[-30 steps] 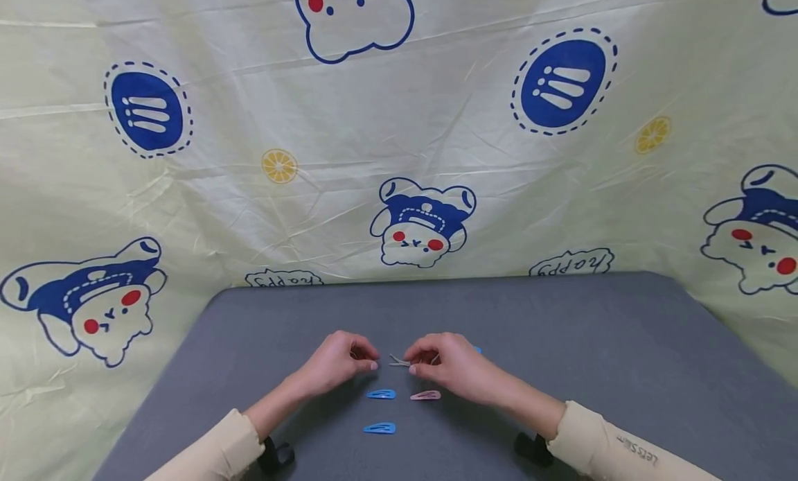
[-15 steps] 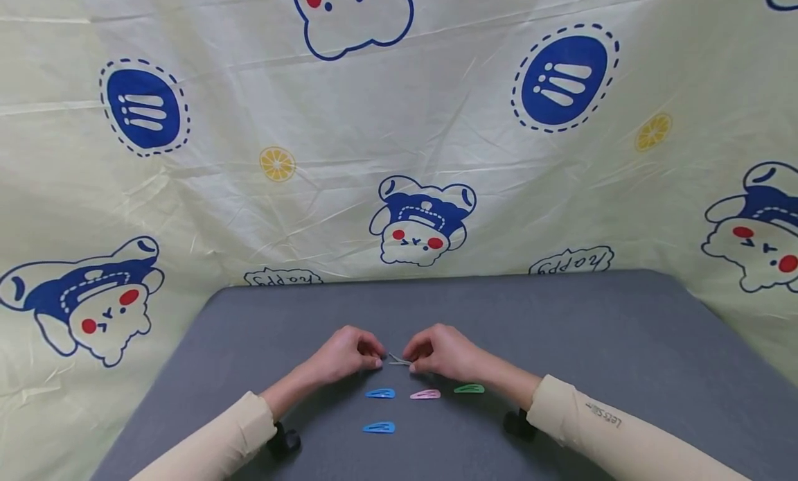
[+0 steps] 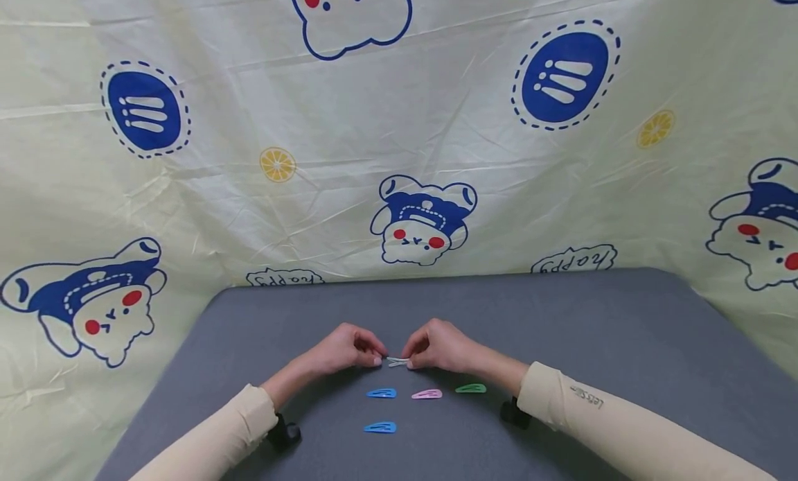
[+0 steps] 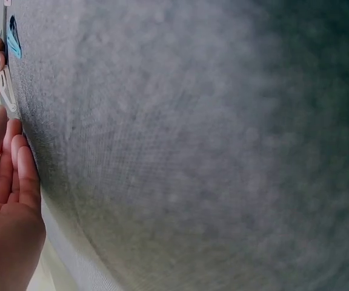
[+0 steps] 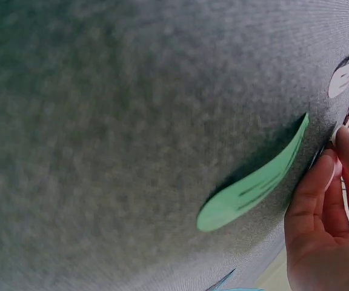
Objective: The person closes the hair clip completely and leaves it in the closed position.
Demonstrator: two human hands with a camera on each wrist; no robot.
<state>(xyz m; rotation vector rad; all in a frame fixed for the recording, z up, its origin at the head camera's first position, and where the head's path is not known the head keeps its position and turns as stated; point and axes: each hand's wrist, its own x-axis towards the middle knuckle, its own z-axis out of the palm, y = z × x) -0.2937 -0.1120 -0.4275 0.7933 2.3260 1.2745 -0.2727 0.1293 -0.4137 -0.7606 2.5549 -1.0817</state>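
Head view: a pale snap hair clip (image 3: 399,359) is pinched by the right hand (image 3: 440,345) over the gray table (image 3: 530,315), beyond the pink clip (image 3: 427,394); the left hand (image 3: 346,346), fingers relaxed, is held near its tip.

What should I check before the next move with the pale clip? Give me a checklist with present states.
1. Right hand pinches the pale clip: ok.
2. Pale clip open, its two halves apart: ok.
3. Left hand grips the clip's other end: cannot tell; the fingertips are very close.
4. Pink clip and green clip clear of the fingers: ok.
5. Far blue clip and near blue clip apart: ok.
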